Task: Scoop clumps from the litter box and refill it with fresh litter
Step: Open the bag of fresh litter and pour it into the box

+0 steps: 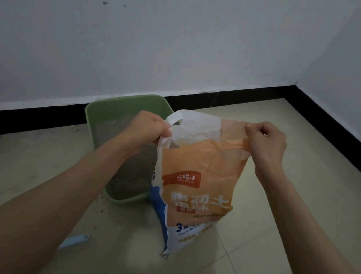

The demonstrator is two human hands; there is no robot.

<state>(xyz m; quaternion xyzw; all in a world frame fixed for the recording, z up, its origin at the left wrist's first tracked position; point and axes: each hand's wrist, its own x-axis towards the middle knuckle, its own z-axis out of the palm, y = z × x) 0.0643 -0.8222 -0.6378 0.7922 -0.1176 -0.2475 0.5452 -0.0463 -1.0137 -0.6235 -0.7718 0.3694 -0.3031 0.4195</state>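
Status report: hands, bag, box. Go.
Left hand and right hand gripping litter bag top. Bag upright beside litter box. Scoop on floor, nothing blocking.

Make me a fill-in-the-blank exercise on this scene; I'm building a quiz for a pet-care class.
1. The left hand and the right hand both grip the top of the orange ____.
2. The litter box is coloured ____.
3. The blue scoop handle lies on the ____.
4. Spilled granules lie on the tiles just ____ the litter box.

Missing words: litter bag; green; floor; outside
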